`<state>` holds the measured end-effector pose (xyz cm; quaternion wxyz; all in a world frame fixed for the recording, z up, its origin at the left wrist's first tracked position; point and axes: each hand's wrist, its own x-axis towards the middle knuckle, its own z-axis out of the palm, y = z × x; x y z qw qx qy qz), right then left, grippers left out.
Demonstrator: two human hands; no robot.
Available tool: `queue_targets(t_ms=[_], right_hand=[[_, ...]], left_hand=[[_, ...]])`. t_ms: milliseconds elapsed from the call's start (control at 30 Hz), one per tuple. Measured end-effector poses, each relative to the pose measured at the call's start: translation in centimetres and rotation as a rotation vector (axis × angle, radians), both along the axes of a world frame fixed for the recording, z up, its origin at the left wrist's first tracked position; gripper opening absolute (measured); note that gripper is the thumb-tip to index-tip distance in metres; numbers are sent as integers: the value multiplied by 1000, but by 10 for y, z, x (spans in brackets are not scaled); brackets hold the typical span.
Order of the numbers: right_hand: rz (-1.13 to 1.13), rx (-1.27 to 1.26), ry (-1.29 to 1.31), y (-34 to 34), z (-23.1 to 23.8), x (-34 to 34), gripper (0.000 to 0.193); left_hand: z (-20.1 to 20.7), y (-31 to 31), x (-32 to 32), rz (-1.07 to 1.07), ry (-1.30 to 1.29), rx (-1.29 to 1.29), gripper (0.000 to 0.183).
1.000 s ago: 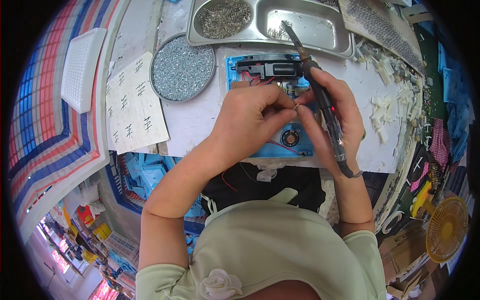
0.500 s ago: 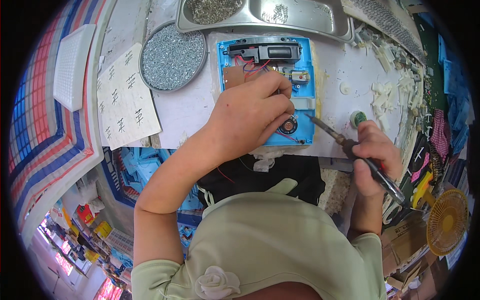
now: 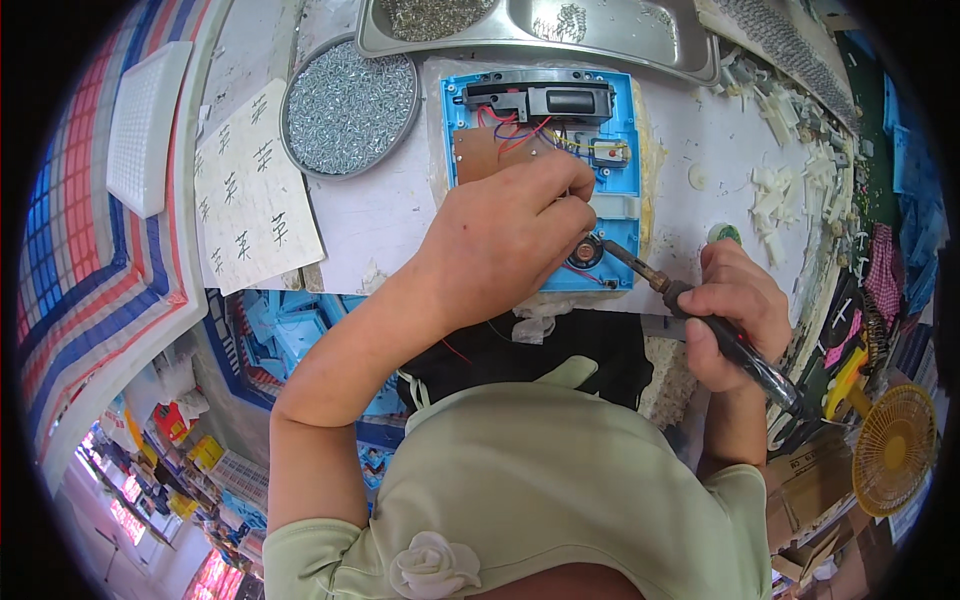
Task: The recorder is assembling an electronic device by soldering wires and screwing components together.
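A blue plastic housing (image 3: 622,268) lies on the table, fitted with a black part (image 3: 565,102), a brown board (image 3: 478,153), thin coloured wires and a small round speaker (image 3: 586,252). Across its lower left reaches my left hand (image 3: 505,230), its fingers bent together beside the speaker; whatever is between the fingertips is hidden. My right hand (image 3: 742,300) grips a soldering iron (image 3: 735,345) by its dark handle. The iron's metal tip points up and left, at the speaker's upper right edge close to my left fingertips; whether it touches anything I cannot tell.
A round tray of small screws (image 3: 350,172) and a metal compartment tray (image 3: 600,52) stand beyond the housing. Handwritten paper (image 3: 290,258) lies left. Near my right hand sit a small green-rimmed round item (image 3: 724,233) and white plastic pieces (image 3: 772,200). A yellow fan (image 3: 897,445) is at lower right.
The soldering iron has moved left, its tip now nearer my left fingertips and the speaker. My left hand keeps its bent-finger pose over the housing. The whole view has shifted slightly.
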<state>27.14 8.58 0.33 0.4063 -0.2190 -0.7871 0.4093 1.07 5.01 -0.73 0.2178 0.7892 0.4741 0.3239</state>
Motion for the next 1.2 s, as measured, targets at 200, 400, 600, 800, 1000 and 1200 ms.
queue_targets(t_ms=[200, 400, 600, 800, 1000, 1200], right_hand=[[19, 15, -28, 3, 6, -2, 18], [28, 28, -43, 3, 7, -4, 17], [23, 13, -31, 2, 12, 1, 16], [-60, -36, 36, -2, 12, 18, 16], [-82, -30, 59, -2, 10, 22, 17], [-72, -19, 63, -1, 10, 20, 18]], left_hand=[[0, -1, 0, -3, 13, 9, 23], [0, -1, 0, -2, 23, 10, 23], [-1, -2, 0, 0, 29, 15, 24], [-5, -3, -3, -15, 4, 32, 24], [-2, -1, -4, -33, -14, 3, 23], [-5, 1, -6, -56, -111, 17, 22]])
